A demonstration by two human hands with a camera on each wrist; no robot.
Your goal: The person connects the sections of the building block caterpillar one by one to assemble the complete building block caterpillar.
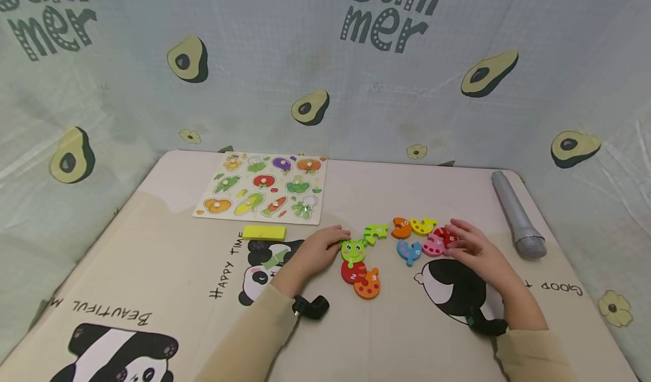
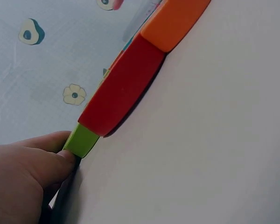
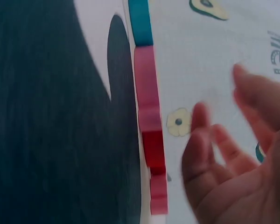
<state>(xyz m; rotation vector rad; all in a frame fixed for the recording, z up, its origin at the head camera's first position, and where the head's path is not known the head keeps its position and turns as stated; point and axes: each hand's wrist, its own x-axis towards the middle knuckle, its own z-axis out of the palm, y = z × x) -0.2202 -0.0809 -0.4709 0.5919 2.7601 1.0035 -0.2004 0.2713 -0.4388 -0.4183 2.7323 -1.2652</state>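
Note:
My left hand [image 1: 320, 249] pinches the edge of a green puzzle piece with a smiling animal face [image 1: 353, 252]. Joined below that face are a red piece numbered 2 [image 1: 351, 272] and an orange piece numbered 3 [image 1: 368, 285]; their thick sides show in the left wrist view. Over on the right, my right hand [image 1: 475, 252] hovers with parted, loosely bent fingers beside a red piece [image 1: 447, 236] and a pink piece [image 1: 433, 245]. In the right wrist view nothing is between its fingers, and the red piece [image 3: 153, 148] lies apart from them.
Loose pieces lie between the hands: green [image 1: 375, 233], orange [image 1: 400, 228], yellow [image 1: 423, 226] and blue [image 1: 409, 252]. A vegetable puzzle board [image 1: 244, 198] and a yellow block [image 1: 264, 233] are at the back left. A grey microphone [image 1: 516, 215] lies at the right.

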